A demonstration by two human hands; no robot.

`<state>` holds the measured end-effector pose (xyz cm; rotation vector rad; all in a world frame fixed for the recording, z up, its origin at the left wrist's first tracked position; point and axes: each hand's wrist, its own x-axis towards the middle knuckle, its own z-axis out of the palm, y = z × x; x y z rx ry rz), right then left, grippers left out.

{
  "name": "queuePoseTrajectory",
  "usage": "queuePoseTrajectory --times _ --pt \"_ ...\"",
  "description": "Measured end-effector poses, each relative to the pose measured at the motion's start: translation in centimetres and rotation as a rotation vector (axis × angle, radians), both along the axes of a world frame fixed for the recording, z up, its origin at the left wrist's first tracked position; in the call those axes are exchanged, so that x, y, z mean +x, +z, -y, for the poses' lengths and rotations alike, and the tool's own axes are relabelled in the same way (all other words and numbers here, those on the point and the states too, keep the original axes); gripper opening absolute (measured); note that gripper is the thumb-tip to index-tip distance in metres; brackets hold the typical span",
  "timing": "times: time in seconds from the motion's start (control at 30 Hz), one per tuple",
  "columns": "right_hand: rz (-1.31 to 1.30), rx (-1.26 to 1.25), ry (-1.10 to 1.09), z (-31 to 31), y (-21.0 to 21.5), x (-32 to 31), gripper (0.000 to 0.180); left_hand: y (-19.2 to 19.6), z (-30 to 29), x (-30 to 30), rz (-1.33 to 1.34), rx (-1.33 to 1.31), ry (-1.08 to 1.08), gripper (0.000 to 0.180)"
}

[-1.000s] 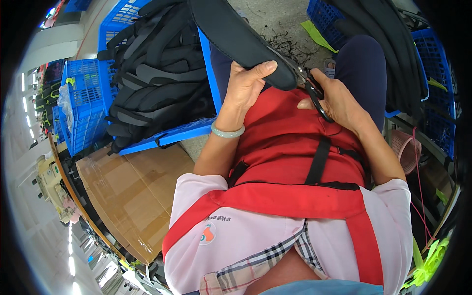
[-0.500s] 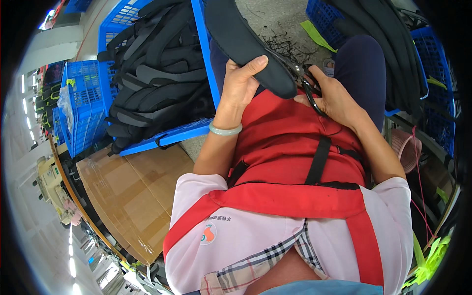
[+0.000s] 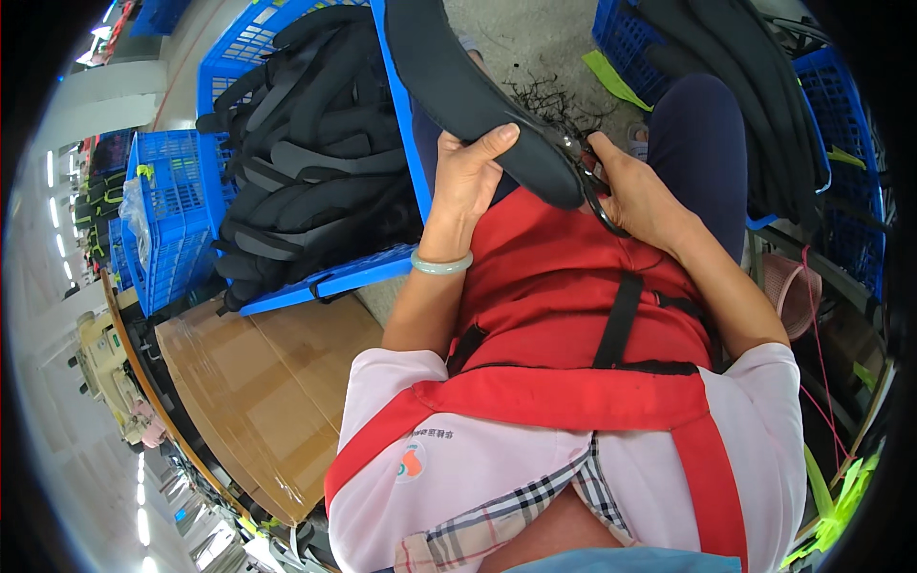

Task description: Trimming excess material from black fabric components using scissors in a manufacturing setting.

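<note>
A long, curved black padded strap [image 3: 468,91] stretches from the top edge down over my lap. Around its lower part my left hand [image 3: 473,164] is closed, thumb on top. My right hand [image 3: 635,186] grips black-handled scissors [image 3: 600,196] by their loops. The scissor blades lie along the strap's right edge, partly hidden by it, so I cannot tell how far apart they stand. The strap's rounded end hangs above my red apron [image 3: 564,286].
On the left, a blue plastic crate [image 3: 417,181] holds many similar black straps. Below it lies a brown cardboard box [image 3: 277,382]. More black pieces [image 3: 731,105] hang over blue crates at the right. Dark trimmings [image 3: 554,100] litter the floor beyond my hands.
The strap's rounded end has shifted slightly right and down. The scissors have turned a little and stay at the strap's right edge. Both hands keep their hold.
</note>
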<state>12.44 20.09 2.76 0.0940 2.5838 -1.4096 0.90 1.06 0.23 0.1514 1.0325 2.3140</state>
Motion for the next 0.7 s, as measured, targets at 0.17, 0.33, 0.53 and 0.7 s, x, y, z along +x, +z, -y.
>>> queuePoseTrajectory --times 0.17,0.33,0.53,0.7 --pt "-0.015 0.036 0.047 0.3 0.5 0.0 0.050 -0.2 0.2 0.0 0.001 -0.002 0.002 0.022" --pt "-0.051 0.017 0.082 0.3 0.9 -0.1 0.051 -0.3 0.2 0.0 -0.040 0.012 0.007 0.022" --pt "0.005 0.012 0.076 -0.1 -0.2 -0.2 0.038 -0.1 0.3 0.1 0.021 0.065 -0.004 0.022" --pt "-0.006 0.010 0.033 -0.1 -0.3 -0.1 0.036 -0.3 0.3 0.1 0.034 0.060 -0.019 0.023"
